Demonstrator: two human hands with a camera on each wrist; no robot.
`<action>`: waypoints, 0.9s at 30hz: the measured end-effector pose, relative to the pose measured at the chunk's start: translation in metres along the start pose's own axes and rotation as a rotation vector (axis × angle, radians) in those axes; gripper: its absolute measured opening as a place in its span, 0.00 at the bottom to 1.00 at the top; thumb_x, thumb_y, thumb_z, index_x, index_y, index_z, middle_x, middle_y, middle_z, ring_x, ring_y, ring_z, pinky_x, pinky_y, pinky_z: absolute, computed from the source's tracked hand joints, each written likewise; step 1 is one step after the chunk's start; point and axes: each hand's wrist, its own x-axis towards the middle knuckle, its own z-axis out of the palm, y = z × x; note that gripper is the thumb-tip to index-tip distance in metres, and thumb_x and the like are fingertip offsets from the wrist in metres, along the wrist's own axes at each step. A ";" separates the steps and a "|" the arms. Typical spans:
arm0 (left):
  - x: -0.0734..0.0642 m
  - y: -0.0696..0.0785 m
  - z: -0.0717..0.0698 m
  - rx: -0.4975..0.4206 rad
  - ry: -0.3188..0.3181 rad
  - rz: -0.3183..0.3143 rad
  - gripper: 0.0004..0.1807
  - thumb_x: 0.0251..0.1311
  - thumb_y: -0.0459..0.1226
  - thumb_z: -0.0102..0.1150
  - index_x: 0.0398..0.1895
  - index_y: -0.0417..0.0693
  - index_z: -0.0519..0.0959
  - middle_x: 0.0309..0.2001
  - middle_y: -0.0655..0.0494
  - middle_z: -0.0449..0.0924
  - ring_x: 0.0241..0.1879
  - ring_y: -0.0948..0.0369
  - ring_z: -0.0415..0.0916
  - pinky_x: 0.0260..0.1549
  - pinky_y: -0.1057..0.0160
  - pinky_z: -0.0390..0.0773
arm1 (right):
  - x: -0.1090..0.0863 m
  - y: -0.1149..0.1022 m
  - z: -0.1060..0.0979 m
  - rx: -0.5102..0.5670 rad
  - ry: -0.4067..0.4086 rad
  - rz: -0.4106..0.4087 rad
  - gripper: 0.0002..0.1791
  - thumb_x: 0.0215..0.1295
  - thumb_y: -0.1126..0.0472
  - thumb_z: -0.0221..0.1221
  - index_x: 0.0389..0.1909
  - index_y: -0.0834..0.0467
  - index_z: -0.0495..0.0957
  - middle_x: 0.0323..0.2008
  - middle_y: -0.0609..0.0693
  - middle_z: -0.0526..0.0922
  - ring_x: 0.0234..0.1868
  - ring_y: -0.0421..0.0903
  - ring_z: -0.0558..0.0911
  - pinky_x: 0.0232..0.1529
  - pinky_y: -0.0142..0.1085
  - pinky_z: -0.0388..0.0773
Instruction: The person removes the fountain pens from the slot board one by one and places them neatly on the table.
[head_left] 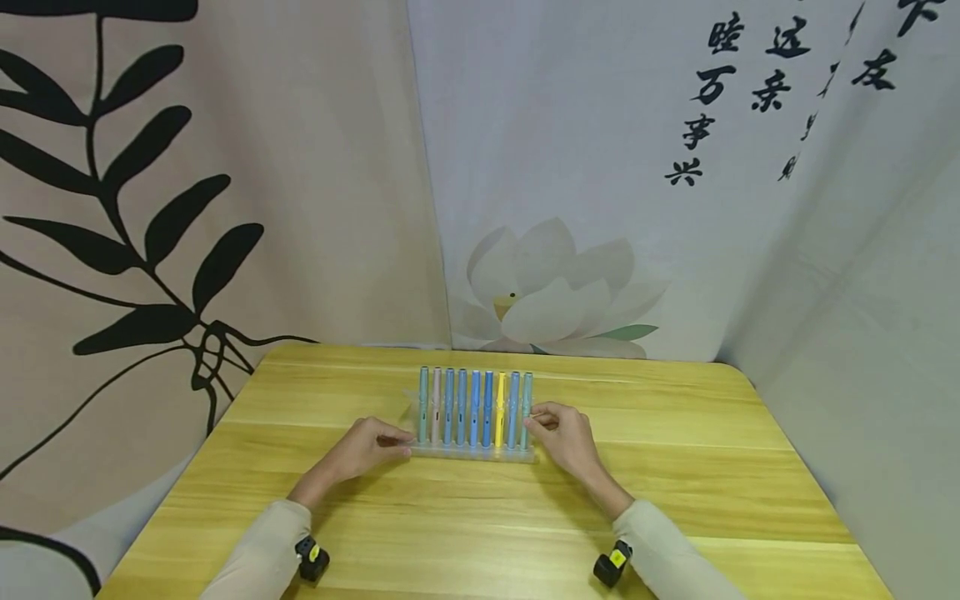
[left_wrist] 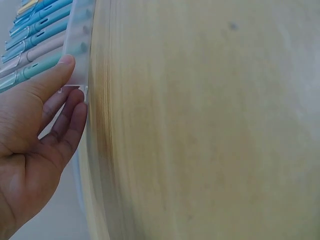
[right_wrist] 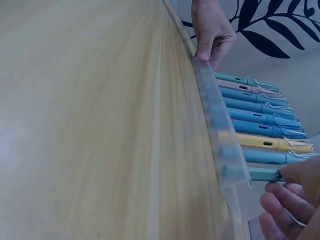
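Observation:
A clear plastic pen stand (head_left: 472, 454) holds a row of upright pens with wire clips, mostly blue, plus a pinkish-grey pen (head_left: 437, 404), a yellow pen (head_left: 500, 408) and a green pen at each end. My left hand (head_left: 369, 448) pinches the stand's left end; in the left wrist view its thumb lies on the frosted front strip (left_wrist: 77, 65). At the other end, my right hand (head_left: 567, 437) pinches the rightmost green pen (right_wrist: 262, 173) between thumb and fingers. That pen's lower end is in the stand; its upper part is partly hidden by the fingers in the right wrist view.
The stand is on a wooden table (head_left: 465, 525), toward its far side. Behind the table hangs a pale cloth (head_left: 337, 167) with a printed plant, a lotus and dark characters. A small black camera (head_left: 312, 558) is on the left wrist, another (head_left: 612, 563) on the right.

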 end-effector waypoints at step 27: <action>-0.001 -0.001 0.001 -0.005 0.008 -0.003 0.15 0.68 0.41 0.66 0.52 0.43 0.87 0.50 0.51 0.88 0.45 0.61 0.86 0.44 0.64 0.84 | 0.002 -0.009 -0.009 0.024 0.032 -0.003 0.11 0.69 0.57 0.67 0.46 0.59 0.87 0.36 0.46 0.90 0.37 0.42 0.86 0.42 0.38 0.84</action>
